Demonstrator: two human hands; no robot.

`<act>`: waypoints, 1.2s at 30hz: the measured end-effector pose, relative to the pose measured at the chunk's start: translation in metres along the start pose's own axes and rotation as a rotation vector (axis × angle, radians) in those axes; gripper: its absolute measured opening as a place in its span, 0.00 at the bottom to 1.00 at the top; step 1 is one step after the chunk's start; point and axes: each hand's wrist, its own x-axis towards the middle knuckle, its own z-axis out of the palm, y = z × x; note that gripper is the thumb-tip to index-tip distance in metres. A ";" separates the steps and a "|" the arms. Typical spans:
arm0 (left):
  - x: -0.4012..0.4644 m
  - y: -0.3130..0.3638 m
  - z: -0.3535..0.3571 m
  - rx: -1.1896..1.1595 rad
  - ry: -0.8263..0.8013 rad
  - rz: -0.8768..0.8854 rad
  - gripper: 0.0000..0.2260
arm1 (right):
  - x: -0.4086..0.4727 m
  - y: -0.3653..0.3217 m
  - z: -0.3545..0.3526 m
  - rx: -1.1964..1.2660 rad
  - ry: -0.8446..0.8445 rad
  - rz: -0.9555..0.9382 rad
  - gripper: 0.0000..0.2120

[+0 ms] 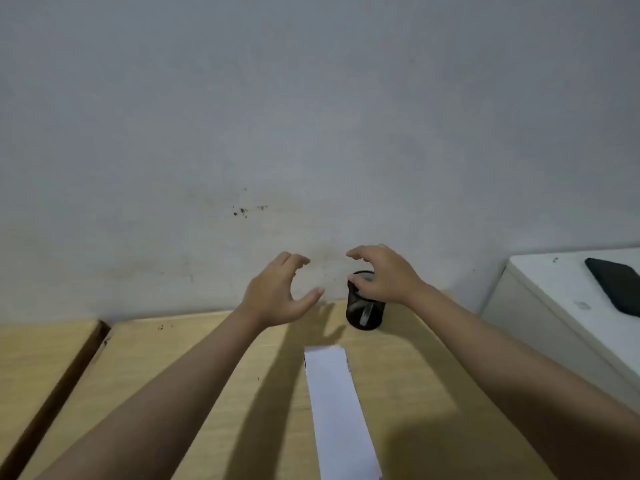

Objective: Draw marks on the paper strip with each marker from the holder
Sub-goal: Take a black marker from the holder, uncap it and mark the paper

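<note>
A black mesh holder (363, 311) stands upright at the back of the wooden table, near the wall. Pale markers show faintly through its mesh. A long white paper strip (337, 407) lies on the table in front of it and runs toward me. My right hand (384, 275) hovers over the holder's rim with fingers curled and spread, covering its top. My left hand (280, 292) is raised to the left of the holder, fingers apart and empty.
The wooden table (207, 358) meets a grey wall (311, 133) at the back. A gap (69, 375) separates it from a second wooden surface on the left. On the right stands a white cabinet (554, 306) with a black phone (620, 285) on top.
</note>
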 end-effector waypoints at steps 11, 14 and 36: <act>-0.069 -0.036 0.085 -0.031 -0.007 0.083 0.26 | -0.007 0.040 0.072 -0.113 0.175 -0.038 0.17; -0.084 -0.039 0.090 -0.030 -0.032 0.089 0.27 | -0.003 0.040 0.076 -0.119 0.229 -0.017 0.12; -0.106 -0.053 0.112 0.011 -0.264 0.051 0.25 | -0.049 0.018 0.045 0.499 0.770 -0.008 0.03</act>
